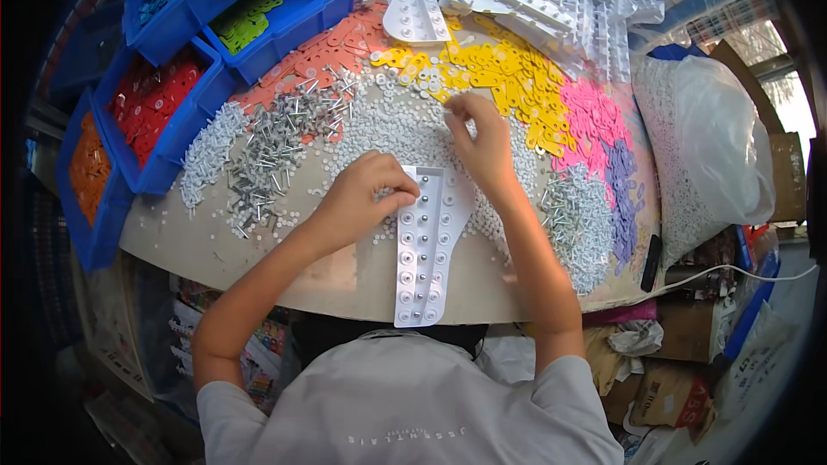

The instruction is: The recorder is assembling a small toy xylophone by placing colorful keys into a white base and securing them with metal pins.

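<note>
A white plastic jig (422,293) lies at the table's near edge, with metal pins in a middle row and round white pieces along both sides. At its upper left edge my left hand (366,198) is closed, thumb and forefinger pinched together; anything between them is too small to make out. Farther off and to the right, my right hand (481,142) is curled over the heap of small white rings (388,125), its fingertips beside the yellow plastic strips (508,77). Whether those fingers hold a piece is hidden.
Metal rivets (267,151) heap at left, white pins (581,232) at right. Coral (336,47), pink (594,116) and purple strips (622,198) surround them. Blue bins (220,77) stand at far left, more white jigs (517,0) at the back, a plastic sack (706,138) at right.
</note>
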`<state>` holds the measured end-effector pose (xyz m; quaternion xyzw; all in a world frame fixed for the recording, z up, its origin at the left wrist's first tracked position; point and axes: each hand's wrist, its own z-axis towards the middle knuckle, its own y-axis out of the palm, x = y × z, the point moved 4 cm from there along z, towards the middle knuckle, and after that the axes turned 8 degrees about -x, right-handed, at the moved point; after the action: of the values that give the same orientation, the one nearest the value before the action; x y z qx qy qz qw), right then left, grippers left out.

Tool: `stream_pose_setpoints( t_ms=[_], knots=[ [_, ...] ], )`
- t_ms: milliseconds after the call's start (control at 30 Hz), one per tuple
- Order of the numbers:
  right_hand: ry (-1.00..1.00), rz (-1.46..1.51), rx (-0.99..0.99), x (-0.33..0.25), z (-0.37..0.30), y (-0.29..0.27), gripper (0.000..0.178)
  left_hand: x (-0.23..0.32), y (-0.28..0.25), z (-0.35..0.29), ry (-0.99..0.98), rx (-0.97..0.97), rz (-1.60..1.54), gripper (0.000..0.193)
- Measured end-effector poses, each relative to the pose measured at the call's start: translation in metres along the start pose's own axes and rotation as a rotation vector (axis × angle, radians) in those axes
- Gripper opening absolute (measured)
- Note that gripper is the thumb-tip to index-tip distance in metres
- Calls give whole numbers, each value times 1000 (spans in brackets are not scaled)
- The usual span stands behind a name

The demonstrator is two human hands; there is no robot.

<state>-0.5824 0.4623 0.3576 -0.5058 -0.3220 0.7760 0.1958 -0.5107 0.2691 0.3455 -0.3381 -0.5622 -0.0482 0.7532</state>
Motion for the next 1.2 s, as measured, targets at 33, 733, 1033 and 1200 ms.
stream_pose_setpoints(
  t_ms=[33,733,1033,1200],
  knots=[
    [5,23,-13,-12,-12,-9,8,-2,3,-4,-13,-8,15,11],
    [94,16,-287,-46,-105,-14,7,4,24,-22,-101,15,56,11],
    [121,49,-289,-43,-107,-11,10,8,24,-25,243,125,372,14],
    [38,-63,-232,-41,-114,-7,13,3,28,-32,278,155,429,16]
  ],
)
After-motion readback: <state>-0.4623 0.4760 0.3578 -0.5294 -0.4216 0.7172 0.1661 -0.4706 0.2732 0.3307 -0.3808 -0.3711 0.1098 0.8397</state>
